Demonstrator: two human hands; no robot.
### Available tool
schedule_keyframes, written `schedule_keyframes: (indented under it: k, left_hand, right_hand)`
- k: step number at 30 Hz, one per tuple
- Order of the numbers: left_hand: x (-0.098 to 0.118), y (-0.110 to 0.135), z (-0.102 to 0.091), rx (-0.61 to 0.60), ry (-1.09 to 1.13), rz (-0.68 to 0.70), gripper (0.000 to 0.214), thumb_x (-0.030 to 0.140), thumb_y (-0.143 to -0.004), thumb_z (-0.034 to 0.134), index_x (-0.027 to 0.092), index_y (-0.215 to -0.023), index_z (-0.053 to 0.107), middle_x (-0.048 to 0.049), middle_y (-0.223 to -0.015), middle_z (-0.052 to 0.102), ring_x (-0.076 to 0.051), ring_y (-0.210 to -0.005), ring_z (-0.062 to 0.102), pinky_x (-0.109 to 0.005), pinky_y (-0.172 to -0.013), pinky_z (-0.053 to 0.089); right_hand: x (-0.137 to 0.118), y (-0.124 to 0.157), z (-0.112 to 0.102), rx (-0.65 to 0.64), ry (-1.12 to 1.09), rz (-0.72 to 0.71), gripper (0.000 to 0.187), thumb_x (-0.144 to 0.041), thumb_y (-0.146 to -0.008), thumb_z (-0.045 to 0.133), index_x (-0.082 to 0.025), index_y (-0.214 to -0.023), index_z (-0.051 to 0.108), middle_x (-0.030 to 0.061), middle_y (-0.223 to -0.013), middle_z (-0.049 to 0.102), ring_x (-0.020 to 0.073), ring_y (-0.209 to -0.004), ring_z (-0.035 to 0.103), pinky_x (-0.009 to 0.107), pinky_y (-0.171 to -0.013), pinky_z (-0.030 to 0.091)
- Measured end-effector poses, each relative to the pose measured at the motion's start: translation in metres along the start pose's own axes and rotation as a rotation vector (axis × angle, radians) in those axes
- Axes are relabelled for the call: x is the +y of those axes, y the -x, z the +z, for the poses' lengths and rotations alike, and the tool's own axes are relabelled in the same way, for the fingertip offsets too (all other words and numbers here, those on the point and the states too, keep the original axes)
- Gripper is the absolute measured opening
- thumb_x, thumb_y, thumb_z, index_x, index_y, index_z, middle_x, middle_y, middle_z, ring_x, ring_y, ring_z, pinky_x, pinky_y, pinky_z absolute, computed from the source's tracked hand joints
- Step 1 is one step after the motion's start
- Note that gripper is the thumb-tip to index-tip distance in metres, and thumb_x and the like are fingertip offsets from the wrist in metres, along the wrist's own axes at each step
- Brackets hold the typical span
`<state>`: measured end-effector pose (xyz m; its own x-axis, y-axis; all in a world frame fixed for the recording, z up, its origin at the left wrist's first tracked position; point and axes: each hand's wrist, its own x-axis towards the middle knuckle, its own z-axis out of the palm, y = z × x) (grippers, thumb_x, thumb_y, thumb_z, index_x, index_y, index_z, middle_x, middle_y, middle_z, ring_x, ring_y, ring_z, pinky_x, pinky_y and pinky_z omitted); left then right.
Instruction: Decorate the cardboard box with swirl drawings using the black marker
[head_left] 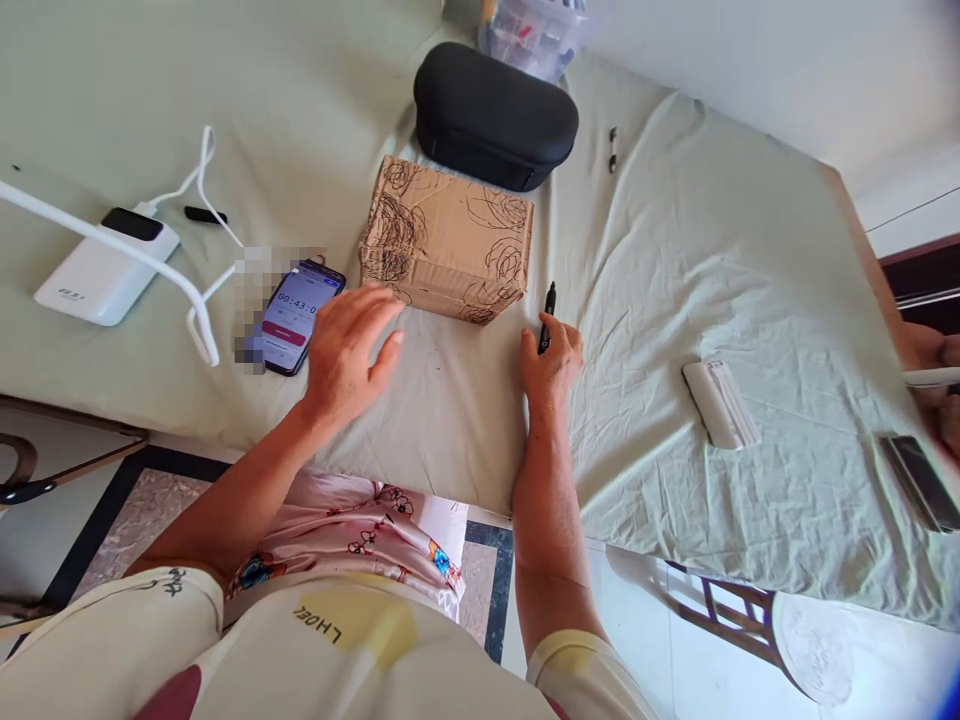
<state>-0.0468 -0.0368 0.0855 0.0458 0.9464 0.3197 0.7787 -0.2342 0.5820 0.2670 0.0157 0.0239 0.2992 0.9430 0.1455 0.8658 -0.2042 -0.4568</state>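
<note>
My left hand [346, 348] hovers open above the green tablecloth [675, 260], fingers spread, between a smartphone [298, 315] showing a timer and a cardboard box [447, 238] covered in black scribbles. My right hand [551, 362] rests on the cloth just right of the box, closed on a black marker [547, 315] whose tip points away from me. The box sits in front of both hands, touched by neither.
A black hard case [491, 113] lies behind the box, with a clear plastic container [534, 30] beyond it. A white power bank [105, 265] with white cables lies left. A white flat object [720, 402] lies right. Another person's hand [934, 370] and a dark phone [922, 480] show at the right edge.
</note>
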Motion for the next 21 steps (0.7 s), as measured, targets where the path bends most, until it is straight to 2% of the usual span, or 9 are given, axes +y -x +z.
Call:
schedule_keyframes:
  k: [3, 5, 9, 11, 15, 18, 21]
  left_hand:
    - [-0.027, 0.034, -0.025, 0.093, -0.090, -0.162, 0.028, 0.037, -0.105, 0.053, 0.026, -0.124, 0.071, -0.0106, -0.127, 0.079, -0.032, -0.134, 0.070, -0.055, -0.123, 0.048]
    - [-0.046, 0.050, -0.041, 0.142, -0.184, -0.309, 0.031, 0.040, -0.101, 0.059, 0.024, -0.124, 0.071, -0.0157, -0.127, 0.077, -0.038, -0.131, 0.069, -0.062, -0.121, 0.047]
    - [-0.075, 0.060, -0.060, 0.095, -0.326, -0.514, 0.065, 0.060, -0.095, 0.066, 0.017, -0.143, 0.064, -0.0226, -0.148, 0.065, -0.051, -0.152, 0.050, -0.074, -0.127, 0.036]
    - [-0.083, 0.057, -0.060, 0.059, -0.345, -0.548, 0.075, 0.066, -0.091, 0.069, 0.014, -0.145, 0.062, -0.0271, -0.154, 0.060, -0.054, -0.157, 0.042, -0.079, -0.130, 0.030]
    - [-0.089, 0.048, -0.046, 0.009, -0.343, -0.514, 0.078, 0.068, -0.082, 0.080, 0.015, -0.136, 0.065, -0.0312, -0.155, 0.059, -0.059, -0.157, 0.040, -0.086, -0.127, 0.026]
    - [-0.084, 0.043, -0.037, -0.017, -0.350, -0.498, 0.078, 0.061, -0.075, 0.088, 0.014, -0.132, 0.064, -0.0309, -0.154, 0.060, -0.059, -0.156, 0.041, -0.083, -0.127, 0.029]
    - [-0.075, 0.039, -0.034, -0.093, -0.376, -0.573, 0.075, 0.048, -0.075, 0.088, 0.010, -0.134, 0.060, -0.0313, -0.152, 0.061, -0.054, -0.153, 0.048, -0.077, -0.128, 0.034]
  right_hand:
    - [-0.001, 0.001, 0.000, -0.030, 0.029, 0.032, 0.050, -0.038, -0.087, 0.061, -0.022, -0.132, 0.077, 0.0159, -0.131, 0.071, 0.0346, -0.125, 0.064, 0.062, -0.111, 0.049]
    - [-0.003, 0.002, -0.001, -0.057, 0.045, 0.046, 0.052, -0.039, -0.087, 0.061, -0.022, -0.133, 0.076, 0.0163, -0.132, 0.070, 0.0357, -0.126, 0.063, 0.063, -0.111, 0.049]
    - [-0.007, 0.004, -0.001, -0.082, 0.063, 0.062, 0.057, -0.039, -0.086, 0.061, -0.022, -0.138, 0.074, 0.0173, -0.137, 0.068, 0.0372, -0.128, 0.061, 0.065, -0.111, 0.049]
    - [-0.007, 0.004, 0.000, -0.064, 0.041, 0.053, 0.059, -0.039, -0.085, 0.061, -0.022, -0.141, 0.072, 0.0170, -0.140, 0.066, 0.0370, -0.130, 0.061, 0.065, -0.113, 0.048]
    - [-0.002, 0.001, 0.005, -0.017, -0.035, 0.034, 0.061, -0.037, -0.084, 0.061, -0.020, -0.141, 0.069, 0.0175, -0.140, 0.066, 0.0359, -0.135, 0.059, 0.066, -0.117, 0.046]
    - [0.003, -0.003, 0.007, 0.007, -0.080, 0.018, 0.059, -0.034, -0.084, 0.060, -0.018, -0.141, 0.066, 0.0173, -0.138, 0.065, 0.0336, -0.131, 0.062, 0.063, -0.116, 0.048]
    - [0.005, -0.005, 0.007, 0.036, -0.132, -0.012, 0.058, -0.034, -0.085, 0.061, -0.018, -0.141, 0.064, 0.0168, -0.135, 0.065, 0.0314, -0.124, 0.066, 0.059, -0.112, 0.052]
